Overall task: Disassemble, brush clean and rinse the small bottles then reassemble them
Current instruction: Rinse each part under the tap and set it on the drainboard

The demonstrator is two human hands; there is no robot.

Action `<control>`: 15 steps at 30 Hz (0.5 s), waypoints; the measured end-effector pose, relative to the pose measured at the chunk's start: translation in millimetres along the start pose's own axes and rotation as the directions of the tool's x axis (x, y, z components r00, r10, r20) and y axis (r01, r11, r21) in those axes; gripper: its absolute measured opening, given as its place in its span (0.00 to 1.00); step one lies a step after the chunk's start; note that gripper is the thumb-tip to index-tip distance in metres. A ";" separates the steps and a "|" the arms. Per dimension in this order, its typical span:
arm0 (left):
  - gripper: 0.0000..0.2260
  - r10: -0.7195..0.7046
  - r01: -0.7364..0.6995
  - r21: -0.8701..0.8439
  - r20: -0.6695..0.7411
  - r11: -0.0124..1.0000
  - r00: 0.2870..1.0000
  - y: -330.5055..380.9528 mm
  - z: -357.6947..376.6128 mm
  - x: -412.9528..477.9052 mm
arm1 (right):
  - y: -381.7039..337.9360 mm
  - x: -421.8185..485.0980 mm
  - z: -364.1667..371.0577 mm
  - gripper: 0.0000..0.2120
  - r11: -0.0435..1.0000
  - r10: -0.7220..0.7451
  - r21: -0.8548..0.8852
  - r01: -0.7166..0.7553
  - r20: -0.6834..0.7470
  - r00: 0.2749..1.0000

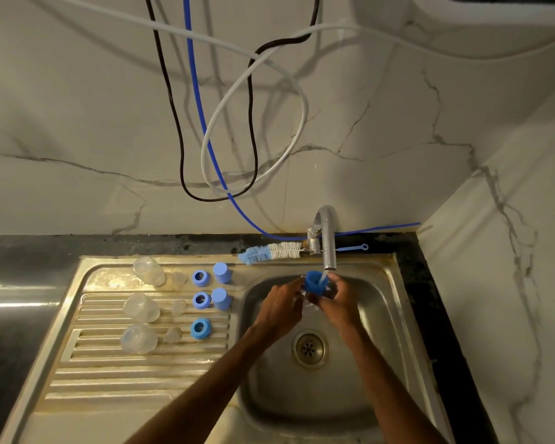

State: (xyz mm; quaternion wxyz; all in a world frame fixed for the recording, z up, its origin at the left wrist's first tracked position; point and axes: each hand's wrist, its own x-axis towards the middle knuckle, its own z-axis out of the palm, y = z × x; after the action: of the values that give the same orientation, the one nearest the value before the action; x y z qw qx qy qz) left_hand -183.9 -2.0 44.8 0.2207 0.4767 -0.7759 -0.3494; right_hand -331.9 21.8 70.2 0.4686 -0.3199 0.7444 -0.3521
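Observation:
Over the sink basin (375,318), a blue bottle cap (314,281) sits open side up under the running tap (328,238). My right hand (337,302) grips it and my left hand (281,307) touches its left side. On the draining board (109,376) lie three clear bottle bodies (141,307), three small clear teats (177,306), three blue rings (201,299) and two blue caps (221,298). A blue and white bottle brush (271,253) rests behind the sink, with its thin blue handle (353,248) past the tap.
The drain (309,348) lies in the basin's middle. Dark countertop (10,315) surrounds the steel sink. Black, white and blue hoses (205,133) hang against the marble wall. A side wall (510,251) closes in on the right.

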 end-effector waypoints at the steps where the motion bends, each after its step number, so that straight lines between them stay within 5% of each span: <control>1: 0.17 -0.015 0.015 -0.017 0.001 1.000 1.000 0.7 0.1 -0.4 | -1.0 -3.6 0.5 0.33 0.998 -0.050 -0.046 0.049 -0.021 0.999; 10: 0.12 0.000 0.000 -0.003 -0.012 1.000 1.000 10.2 -9.1 9.4 | 3.6 -17.4 -0.8 0.29 0.880 -0.448 -0.269 0.392 -0.196 0.872; 15: 0.12 -0.060 0.059 -0.021 -0.028 0.998 0.998 4.3 -2.1 7.6 | 3.6 -14.1 -3.6 0.27 0.892 -0.428 -0.241 0.382 -0.182 0.885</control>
State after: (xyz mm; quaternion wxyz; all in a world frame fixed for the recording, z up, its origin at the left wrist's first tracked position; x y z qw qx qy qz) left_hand -188.4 -8.2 49.5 0.2258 0.5022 -0.7547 -0.3567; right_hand -330.7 35.9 75.0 0.2606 -0.4706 0.7413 -0.4014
